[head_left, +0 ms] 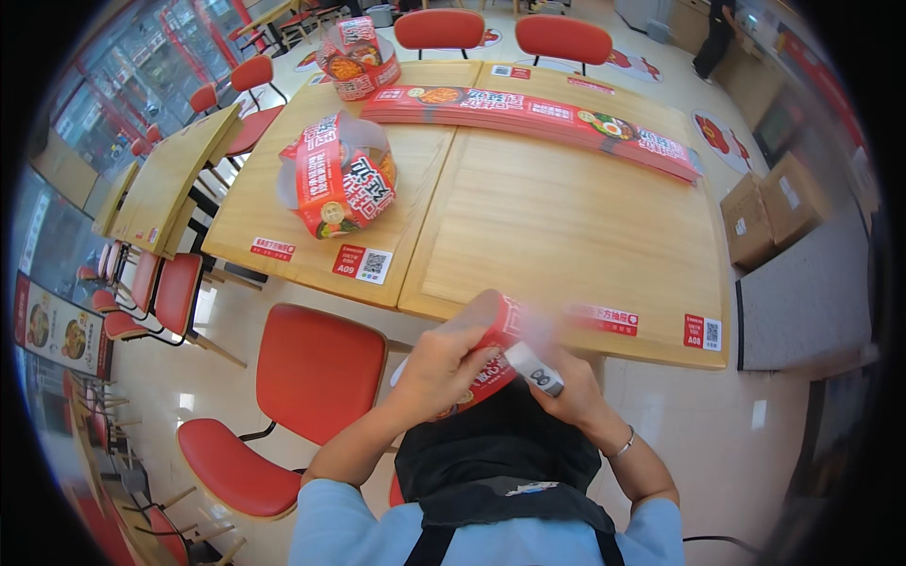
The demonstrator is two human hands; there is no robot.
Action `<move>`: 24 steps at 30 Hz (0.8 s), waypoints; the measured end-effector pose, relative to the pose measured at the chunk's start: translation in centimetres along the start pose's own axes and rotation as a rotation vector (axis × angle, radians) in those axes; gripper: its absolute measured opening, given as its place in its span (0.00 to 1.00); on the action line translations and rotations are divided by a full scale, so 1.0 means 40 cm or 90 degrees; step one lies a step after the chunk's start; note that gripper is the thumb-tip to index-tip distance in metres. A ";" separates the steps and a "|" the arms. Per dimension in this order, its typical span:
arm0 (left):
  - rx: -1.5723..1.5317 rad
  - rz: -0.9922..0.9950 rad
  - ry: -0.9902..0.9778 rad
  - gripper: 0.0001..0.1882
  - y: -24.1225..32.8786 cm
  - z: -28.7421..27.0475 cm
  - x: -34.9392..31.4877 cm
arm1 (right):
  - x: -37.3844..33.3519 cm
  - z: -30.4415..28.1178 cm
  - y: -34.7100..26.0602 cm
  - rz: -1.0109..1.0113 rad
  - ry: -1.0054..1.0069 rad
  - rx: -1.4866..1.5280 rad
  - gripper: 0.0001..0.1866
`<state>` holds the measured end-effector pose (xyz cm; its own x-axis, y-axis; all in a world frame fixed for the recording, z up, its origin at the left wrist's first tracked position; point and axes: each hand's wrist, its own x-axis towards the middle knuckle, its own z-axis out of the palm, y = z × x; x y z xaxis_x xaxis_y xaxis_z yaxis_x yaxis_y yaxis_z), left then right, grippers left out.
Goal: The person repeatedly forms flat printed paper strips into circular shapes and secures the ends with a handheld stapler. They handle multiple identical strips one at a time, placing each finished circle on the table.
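Near the front edge of the table, my left hand (429,374) pinches a red printed strip (495,330) that curves round into a loop. My right hand (576,394) grips a small white and grey tool (534,368), which looks like a stapler with a dark cartoon face. Its white end lies against the strip, and part of the strip beyond it is blurred. Farther off on the table sit two balls of interlaced red strips, one nearer (337,177) and one at the back (357,58).
A long stack of flat red printed strips (538,123) lies across the back of the wooden table (566,226). Red chairs stand at the near left (321,368) and along the far side (439,30). Cardboard boxes (774,212) are at the right.
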<state>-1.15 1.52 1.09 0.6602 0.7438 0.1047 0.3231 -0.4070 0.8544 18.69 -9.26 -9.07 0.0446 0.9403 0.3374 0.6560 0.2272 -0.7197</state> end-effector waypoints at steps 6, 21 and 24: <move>-0.025 -0.032 0.021 0.09 -0.048 -0.018 0.000 | 0.026 -0.050 -0.077 0.037 -0.055 0.009 0.25; -0.276 -0.172 -0.002 0.10 -0.038 -0.080 0.016 | 0.010 -0.188 -0.085 0.101 -0.042 -0.282 0.32; -0.041 -0.028 0.068 0.10 0.029 -0.138 0.058 | 0.056 -0.216 0.015 0.062 0.056 -0.420 0.34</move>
<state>-2.99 5.71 5.15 0.5689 0.8141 0.1165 0.3035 -0.3396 0.8903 25.69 -9.22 -3.52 0.1698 0.9182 0.3580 0.9676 -0.0863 -0.2375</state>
